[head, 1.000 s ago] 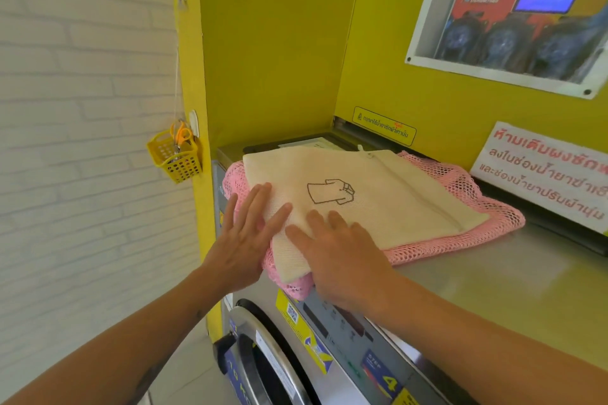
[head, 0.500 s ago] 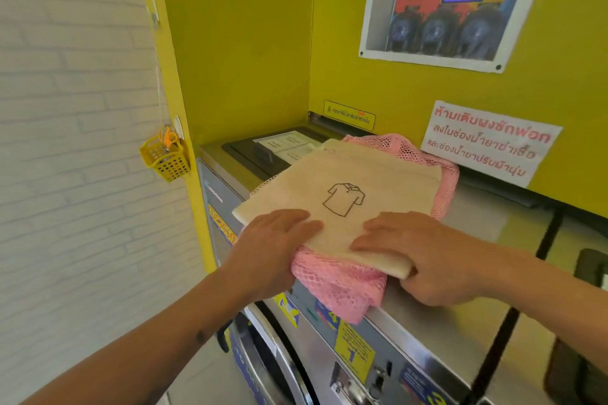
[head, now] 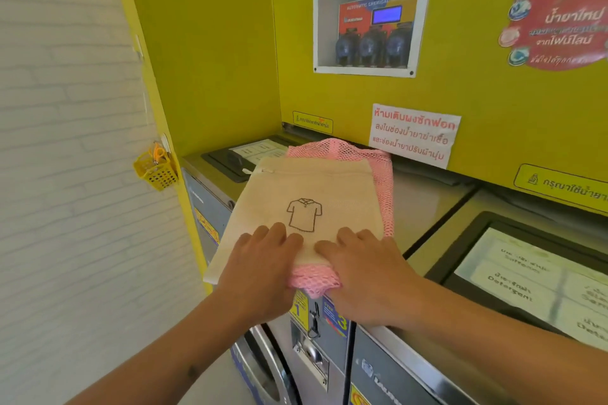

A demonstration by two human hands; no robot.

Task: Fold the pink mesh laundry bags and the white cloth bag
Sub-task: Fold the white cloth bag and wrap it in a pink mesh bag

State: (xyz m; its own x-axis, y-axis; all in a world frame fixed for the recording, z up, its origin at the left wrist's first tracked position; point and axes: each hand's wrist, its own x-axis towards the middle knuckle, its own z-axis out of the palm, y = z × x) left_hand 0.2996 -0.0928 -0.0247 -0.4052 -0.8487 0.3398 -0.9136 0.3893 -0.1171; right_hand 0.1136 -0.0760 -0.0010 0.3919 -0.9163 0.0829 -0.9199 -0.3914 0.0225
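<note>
1. We see one white cloth bag (head: 306, 204), with one shirt outline drawn on it, lying flat on top of the pink mesh laundry bags (head: 383, 174); how many pink layers lie under it we cannot tell.
2. The stack sits on the top of the left washing machine (head: 424, 194), its near left corner hanging past the front edge.
3. Our left hand (head: 260, 270) lies on the cloth bag's near edge, fingers straight and together, pressing down and gripping nothing.
4. Our right hand (head: 365, 276) lies flat just beside it, fingers pressing the cloth and the palm covering the pink mesh that bulges out below.
5. We count two washing machines side by side, one yellow basket (head: 156, 169) on the wall, and one white notice (head: 413, 135) behind the bags.
</note>
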